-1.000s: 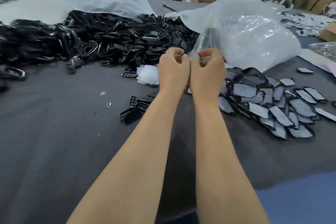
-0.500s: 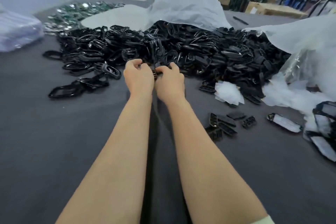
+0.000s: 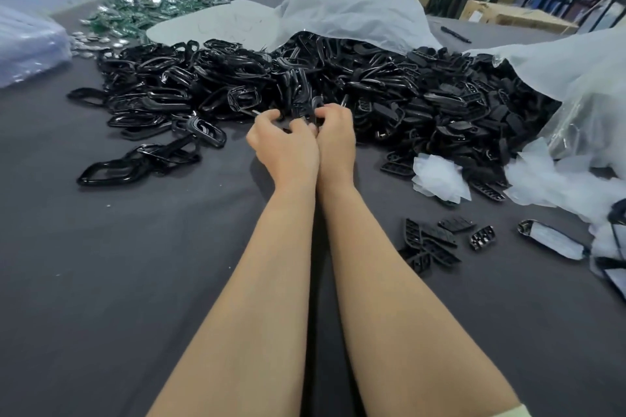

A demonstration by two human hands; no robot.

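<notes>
My left hand (image 3: pixel 284 149) and my right hand (image 3: pixel 335 137) are pressed side by side at the front edge of a big heap of glossy black plastic frames (image 3: pixel 355 85). The fingers of both hands are curled inward around a small black plastic part (image 3: pixel 306 113) held between them. Most of that part is hidden by my fingers and merges with the heap behind. Both forearms stretch out over the dark grey table cloth (image 3: pixel 135 264).
A white sheet (image 3: pixel 338 3) drapes over the heap's back. Small black grille pieces (image 3: pixel 433 244) and a white-backed part (image 3: pixel 552 244) lie at the right, near crumpled film (image 3: pixel 437 176) and a clear bag (image 3: pixel 582 85). Green pieces (image 3: pixel 145 10) lie far left.
The view has swung left, from the clear bag and the white-backed parts to the black heap. Both hands have travelled together to the heap's front edge, fingers still curled.
</notes>
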